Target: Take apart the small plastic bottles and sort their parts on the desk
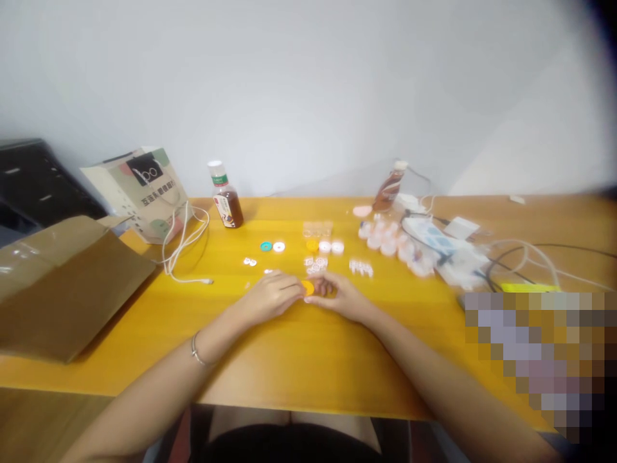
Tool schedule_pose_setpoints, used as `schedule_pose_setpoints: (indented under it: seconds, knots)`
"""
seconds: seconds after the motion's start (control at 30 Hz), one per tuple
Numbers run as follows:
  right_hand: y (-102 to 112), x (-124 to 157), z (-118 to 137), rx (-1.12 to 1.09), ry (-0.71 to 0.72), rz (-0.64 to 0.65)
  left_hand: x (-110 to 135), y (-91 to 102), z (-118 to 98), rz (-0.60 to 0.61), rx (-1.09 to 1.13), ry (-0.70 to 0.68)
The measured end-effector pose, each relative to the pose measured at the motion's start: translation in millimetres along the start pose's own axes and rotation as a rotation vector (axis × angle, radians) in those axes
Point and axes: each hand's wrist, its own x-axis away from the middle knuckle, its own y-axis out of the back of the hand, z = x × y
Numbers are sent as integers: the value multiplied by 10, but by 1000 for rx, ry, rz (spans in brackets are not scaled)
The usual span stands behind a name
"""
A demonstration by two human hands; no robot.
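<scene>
In the head view, the left hand (272, 297) and right hand (343, 297) meet mid-tabletop (289, 360), fingertips pinched on a small yellow disc (307, 287). It looks light, stiff and smooth, best held by its rim. The paper bag (144, 193) near the far left corner reads "bo"; the bottle (226, 200) label is illegible.

There are two bottles: the upright bottle (226, 200) and one tilted bottle (388, 190) far to its right. Left of the upright bottle stands one paper bag (137, 193), and one white cable (186, 247) lies beside it. To its right and nearer lie one teal disc (265, 246), one yellow disc (312, 245), three white discs (278, 246) (324, 246) (337, 246) and one orange disc (307, 287). The pink cups (390, 241) below the tilted bottle are too blurred to count.
</scene>
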Motion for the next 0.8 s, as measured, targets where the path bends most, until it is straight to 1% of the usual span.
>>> schedule_pose_setpoints:
  seconds: [0.07, 0.13, 0.17, 0.23, 0.33, 0.4, 0.47, 0.53, 0.6, 0.67, 0.7, 0.73, 0.8]
  knots:
    - [22, -7, -8, -11, -24, -63, -9, 16, 108, -37, 6, 95]
    - [60, -11, -2, 11, -48, -160, -45, 29, 258, -65, 16, 207]
    - [86, -12, 6, 29, -60, -218, -77, 31, 340, -59, 11, 253]
    - [147, -14, 22, 62, -80, -334, -175, 24, 499, 8, -37, 313]
    - [287, -21, 15, 105, -114, -503, -375, -34, 681, 127, -151, 340]
    - [432, -23, -33, 154, -129, -620, -498, -101, 755, 203, -217, 333]
    - [628, -15, -122, 260, -119, -739, -579, -178, 804, 246, -264, 329]
    - [855, 13, -239, 424, -115, -855, -612, -249, 841, 257, -286, 332]
    - [1073, 61, -361, 581, -183, -960, -609, -303, 872, 259, -296, 336]
    - [1243, 121, -467, 731, -287, -1021, -593, -329, 896, 263, -304, 342]
    - [1303, 153, -511, 787, -350, -1025, -585, -332, 902, 263, -306, 346]
    - [1346, 186, -549, 829, -409, -1015, -577, -326, 901, 262, -306, 350]
    - [1394, 248, -612, 886, -465, -936, -562, -293, 867, 257, -307, 361]
